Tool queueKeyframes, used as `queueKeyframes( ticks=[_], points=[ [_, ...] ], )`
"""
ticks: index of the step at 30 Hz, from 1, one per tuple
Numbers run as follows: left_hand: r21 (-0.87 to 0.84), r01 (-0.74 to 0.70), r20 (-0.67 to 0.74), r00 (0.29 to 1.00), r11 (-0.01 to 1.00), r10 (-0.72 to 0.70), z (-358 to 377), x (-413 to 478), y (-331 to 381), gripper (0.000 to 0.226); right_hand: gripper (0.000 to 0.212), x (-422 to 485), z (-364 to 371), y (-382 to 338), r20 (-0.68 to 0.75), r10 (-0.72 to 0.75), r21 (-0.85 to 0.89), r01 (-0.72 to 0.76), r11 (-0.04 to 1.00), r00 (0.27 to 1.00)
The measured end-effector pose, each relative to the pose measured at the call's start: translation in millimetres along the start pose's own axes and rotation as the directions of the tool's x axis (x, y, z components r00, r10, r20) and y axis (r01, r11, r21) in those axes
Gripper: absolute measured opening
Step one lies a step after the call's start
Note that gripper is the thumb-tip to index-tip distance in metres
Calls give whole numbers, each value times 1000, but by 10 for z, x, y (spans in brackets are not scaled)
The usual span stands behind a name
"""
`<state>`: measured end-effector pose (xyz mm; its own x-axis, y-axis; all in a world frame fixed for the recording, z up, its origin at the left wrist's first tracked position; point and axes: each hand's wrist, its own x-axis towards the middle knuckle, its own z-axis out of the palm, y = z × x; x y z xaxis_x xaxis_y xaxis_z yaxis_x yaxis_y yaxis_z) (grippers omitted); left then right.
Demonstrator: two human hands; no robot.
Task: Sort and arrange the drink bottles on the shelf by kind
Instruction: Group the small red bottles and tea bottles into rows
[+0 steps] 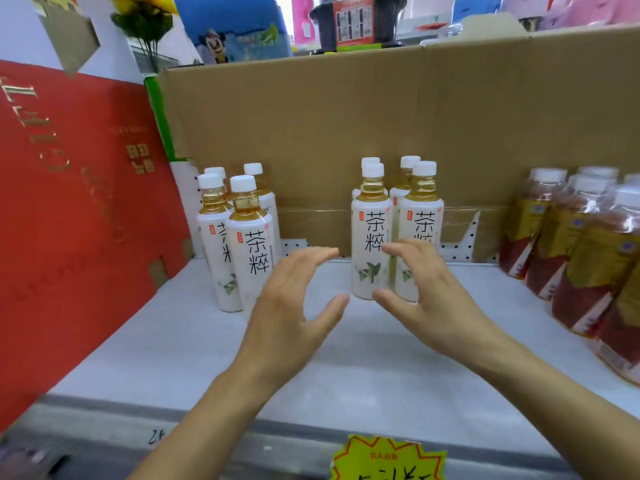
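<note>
White shelf (173, 348), white-label tea bottles (372, 233), red-drink bottles (568, 244)

shop: shelf (346, 358) w/ price tag (388, 459)

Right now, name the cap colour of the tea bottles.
White caps on the tea bottles, seen in head view.

on shelf (156, 341) | left bottles (249, 244): 4 | centre bottles (370, 230): 4 | right bottles (588, 254) | cardboard (346, 116) behind
</note>
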<state>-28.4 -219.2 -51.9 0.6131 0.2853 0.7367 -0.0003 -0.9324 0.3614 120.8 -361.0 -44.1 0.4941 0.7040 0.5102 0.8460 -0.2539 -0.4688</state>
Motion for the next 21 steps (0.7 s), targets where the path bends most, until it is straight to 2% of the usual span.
queueKeyframes(
  ticks=[2,4,5,7,9,11,13,16,19,21],
  points=[
    [11,-3,-236,972,1000,5,-159,-99,-179,48,63,88,125,-211,57,-34,77,30,997,998],
    [-39,152,-362,919,988,-156,-296,-113,-440,51,71,244,305,-408,124,-36,160,16,987,992],
    [-81,268,-373,885,960,-278,-351,-93,-596,54,76,335,415,-500,165,-17,211,-19,977,986],
    [-161,491,-275,811,856,-516,-428,-3,-850,65,88,519,636,-658,249,47,348,-134,928,967],
    [-246,587,-123,771,771,-625,-455,87,-1004,75,94,660,849,-782,315,113,486,-262,834,942],
    [-305,606,-27,766,735,-643,-456,155,-1098,80,88,738,1047,-845,352,152,562,-338,755,924],
    [-306,654,58,739,692,-672,-464,205,-1208,80,73,759,1209,-859,347,182,586,-364,724,920],
    [-237,715,146,695,657,-704,-494,240,-1339,84,59,722,1260,-859,289,191,579,-330,745,938],
    [-274,709,186,702,650,-687,-513,214,-1261,98,57,601,1142,-796,234,185,560,-287,777,955],
    [-301,687,220,725,662,-653,-469,172,-1127,98,61,450,991,-684,213,196,533,-283,797,957]
  ],
)
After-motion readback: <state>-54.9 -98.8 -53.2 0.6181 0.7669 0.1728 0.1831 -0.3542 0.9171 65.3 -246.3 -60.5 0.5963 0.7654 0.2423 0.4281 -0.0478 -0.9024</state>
